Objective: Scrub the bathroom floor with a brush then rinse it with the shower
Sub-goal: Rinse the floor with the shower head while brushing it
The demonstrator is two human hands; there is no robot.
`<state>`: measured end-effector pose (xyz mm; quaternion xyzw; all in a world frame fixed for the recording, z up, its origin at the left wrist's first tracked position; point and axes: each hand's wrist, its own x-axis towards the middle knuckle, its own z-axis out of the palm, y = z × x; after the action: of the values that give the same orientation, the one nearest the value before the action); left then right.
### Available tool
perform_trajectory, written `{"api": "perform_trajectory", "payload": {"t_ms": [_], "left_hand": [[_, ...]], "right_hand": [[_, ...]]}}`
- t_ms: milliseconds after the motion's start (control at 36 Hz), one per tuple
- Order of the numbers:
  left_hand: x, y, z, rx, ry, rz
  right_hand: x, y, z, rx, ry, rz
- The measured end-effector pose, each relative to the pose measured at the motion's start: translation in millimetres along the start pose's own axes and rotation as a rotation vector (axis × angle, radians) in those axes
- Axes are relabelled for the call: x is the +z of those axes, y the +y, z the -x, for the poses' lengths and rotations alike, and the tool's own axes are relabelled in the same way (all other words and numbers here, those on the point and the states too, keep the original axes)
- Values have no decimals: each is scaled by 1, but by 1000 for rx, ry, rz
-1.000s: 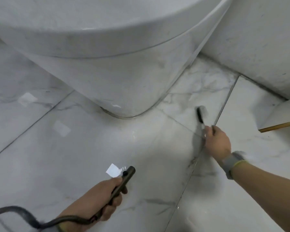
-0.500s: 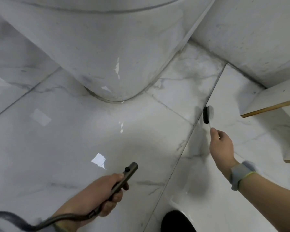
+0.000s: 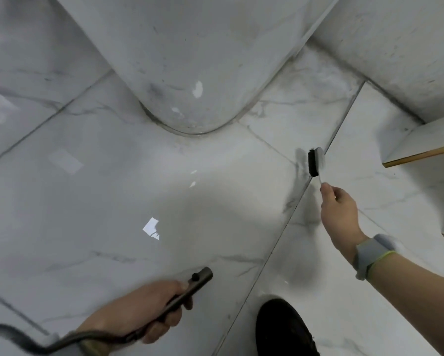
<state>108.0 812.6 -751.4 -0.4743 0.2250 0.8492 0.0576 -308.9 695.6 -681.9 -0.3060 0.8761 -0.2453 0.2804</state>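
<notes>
My right hand (image 3: pixel 340 214) grips the thin handle of a small brush (image 3: pixel 315 161) with black bristles and a white back. The brush head sits at the grout line on the white marble floor (image 3: pixel 113 188), right of the toilet base. My left hand (image 3: pixel 141 312) grips a dark metal shower sprayer (image 3: pixel 190 286) low in the view, its nozzle pointing up and right over the floor. The sprayer's dark hose (image 3: pixel 18 337) trails off to the lower left. No water is seen leaving the nozzle.
A white toilet base (image 3: pixel 190 60) fills the top centre. A wall (image 3: pixel 408 47) rises at the upper right, with a white board with a wooden edge (image 3: pixel 421 150) below it. A dark shoe tip (image 3: pixel 285 327) shows at the bottom.
The view has tilted down and pulled back from the toilet. My right hand drew the brush back along the grout line, away from the toilet. My left hand keeps hold of the sprayer.
</notes>
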Motion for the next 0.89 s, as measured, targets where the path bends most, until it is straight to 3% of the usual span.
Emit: {"api": "perform_trajectory", "payload": {"t_ms": [472, 667, 889], "left_hand": [[53, 116, 26, 324, 54, -9], [71, 138, 34, 246, 59, 162], [69, 160, 32, 302, 113, 239]], "right_hand": [[-7, -2, 9, 39, -56, 27], [5, -3, 4, 79, -83, 26], [13, -8, -2, 79, -111, 22]]}}
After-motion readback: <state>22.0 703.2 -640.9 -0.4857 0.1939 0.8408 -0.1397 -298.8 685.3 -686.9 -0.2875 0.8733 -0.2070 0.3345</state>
